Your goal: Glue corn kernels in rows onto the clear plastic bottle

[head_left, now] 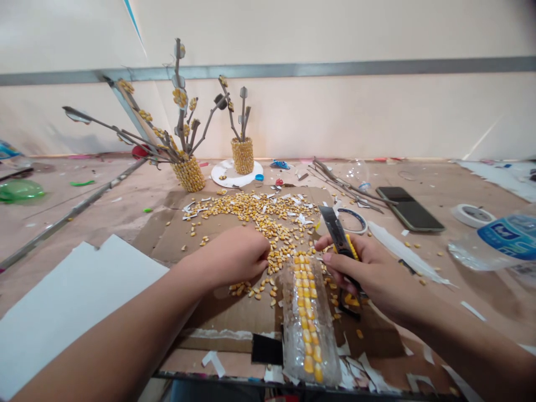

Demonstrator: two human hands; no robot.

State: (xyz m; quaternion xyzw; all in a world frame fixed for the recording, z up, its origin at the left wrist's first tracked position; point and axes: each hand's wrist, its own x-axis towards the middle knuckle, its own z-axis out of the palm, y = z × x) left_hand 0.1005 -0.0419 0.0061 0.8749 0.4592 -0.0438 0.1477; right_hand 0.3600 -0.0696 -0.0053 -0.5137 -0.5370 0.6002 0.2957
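My left hand is over the loose corn kernels, its fingers curled together. What they pinch, if anything, is hidden. In my right hand is a black and yellow utility knife, its wide end pointing up and away from me. Between the hands, near the table's front edge, a clear plastic bottle lies lengthwise with rows of corn kernels stuck along its top. My right fingertips are close to its far end; whether they touch it I cannot tell.
Kernel-covered pots with twigs stand at the back, one on a white disc. To the right are a phone, tape rolls and a plastic bottle. White paper lies left; cardboard is beneath the kernels.
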